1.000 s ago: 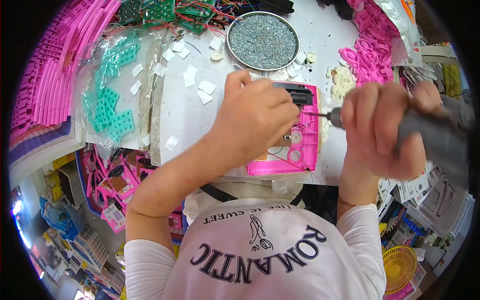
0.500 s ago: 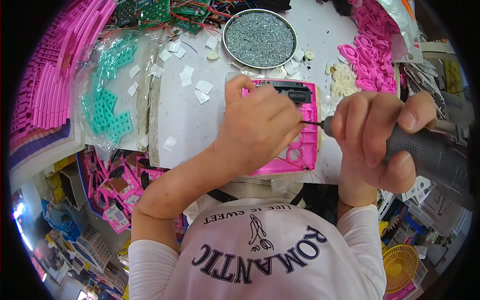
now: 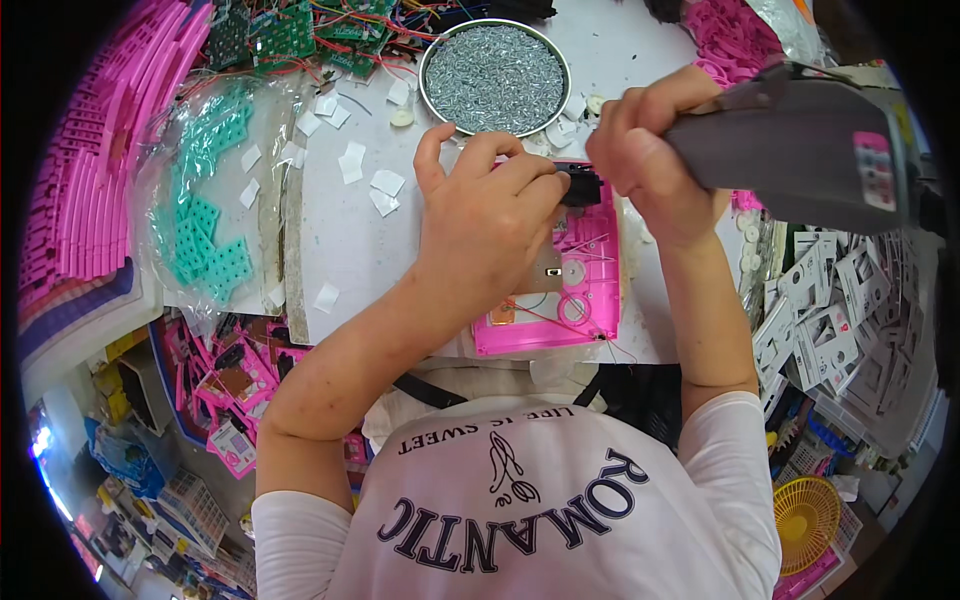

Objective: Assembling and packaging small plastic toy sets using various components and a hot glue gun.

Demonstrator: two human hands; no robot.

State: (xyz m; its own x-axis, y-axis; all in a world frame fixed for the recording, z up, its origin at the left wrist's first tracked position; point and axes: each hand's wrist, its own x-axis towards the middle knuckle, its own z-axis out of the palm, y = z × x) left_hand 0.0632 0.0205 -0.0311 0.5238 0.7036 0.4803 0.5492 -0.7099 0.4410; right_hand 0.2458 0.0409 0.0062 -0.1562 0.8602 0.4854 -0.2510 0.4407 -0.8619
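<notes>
Supporting the work at the near edge of the white table (image 3: 370,250), the left hand (image 3: 485,215) lay over the left side of an open pink plastic housing (image 3: 598,275), its fingers bent at a black module (image 3: 583,188) along the far edge of that housing; whether it pinched anything underneath could not be told. The right hand (image 3: 655,145) was clenched around a grey power screwdriver (image 3: 790,150), whose body extended toward the right; its tip was hidden from view. Inside the housing, a brown board (image 3: 535,280), a pink ring (image 3: 573,310) and thin wires were visible. A round dish (image 3: 570,80) of small metal fasteners (image 3: 495,75) stood near the far edge of the table. White squares (image 3: 351,161) lay scattered left of the housing. Green circuit boards (image 3: 285,35) occupied the far left corner, teal perforated plates (image 3: 228,268) in clear plastic the left edge, and pink ring-shaped parts (image 3: 735,40) the far right corner.
</notes>
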